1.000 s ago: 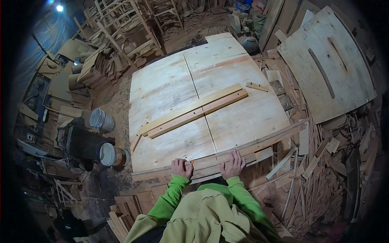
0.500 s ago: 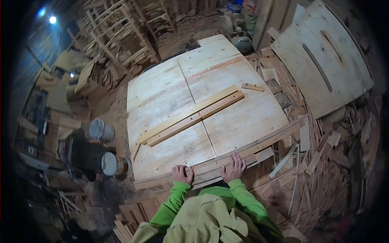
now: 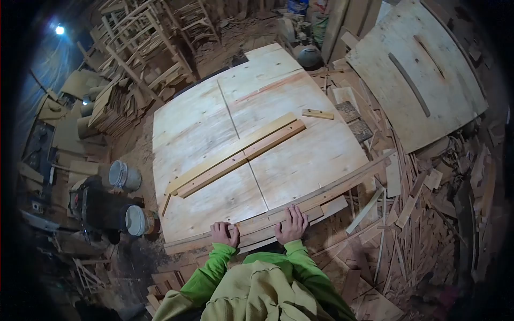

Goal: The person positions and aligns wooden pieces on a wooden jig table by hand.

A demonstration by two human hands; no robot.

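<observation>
Everything is sitting a little further left in view than a second ago, while the left hand [image 3: 224,234] and right hand [image 3: 292,223] are keeping their places on the edge boards [image 3: 342,187]. Green sleeves [image 3: 209,272] are reaching forward to them. On the left, the fingers are curling over the wood, bunched close; I cannot tell whether they are clamping. On the right, they are lying stretched and slightly apart. Those boards are running along the near side of a seamed plywood panel [image 3: 206,136]. Farther in, a yellow batten [image 3: 230,153] and a reddish batten [image 3: 242,160] are lying side by side across the seam, a short wooden piece [image 3: 318,114] resting beyond. Two buckets [image 3: 142,221] are standing off left, and wooden frames [image 3: 155,45] are rising at the back.
</observation>
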